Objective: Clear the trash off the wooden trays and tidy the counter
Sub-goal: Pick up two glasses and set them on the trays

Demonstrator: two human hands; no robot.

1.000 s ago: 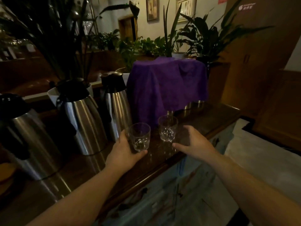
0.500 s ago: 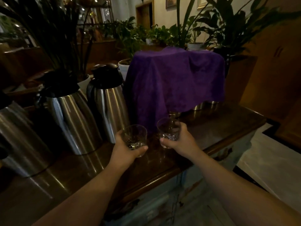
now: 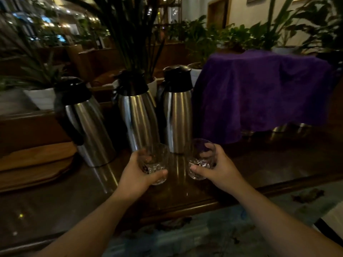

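Dark wooden tabletop (image 3: 278, 164), its front edge running from 8 o'clock up toward 3 o'clock; both forearms cross that edge from below. Left hand (image 3: 137, 175) wraps a clear glass (image 3: 154, 164), thumb across its near side; right hand (image 3: 219, 167) wraps a second glass (image 3: 202, 158), fingers (image 3: 208, 145) curled over the far rim. The glasses sit near each other at centre, apart, not touching; whether either base rests on the wood cannot be told. Just behind them, at 12 o'clock, three steel jugs (image 3: 178, 117) with black tops stand close in a row, leaving little room forward. A purple cloth (image 3: 259, 93) drapes a bulky shape at 2 o'clock. A wooden tray (image 3: 33, 164) lies at 9 o'clock, its top bare where visible. Open wood lies right of the right hand, toward 3 o'clock. Against half a second ago: same grips on both glasses; the view has swung left, bringing the third jug and the tray into frame.
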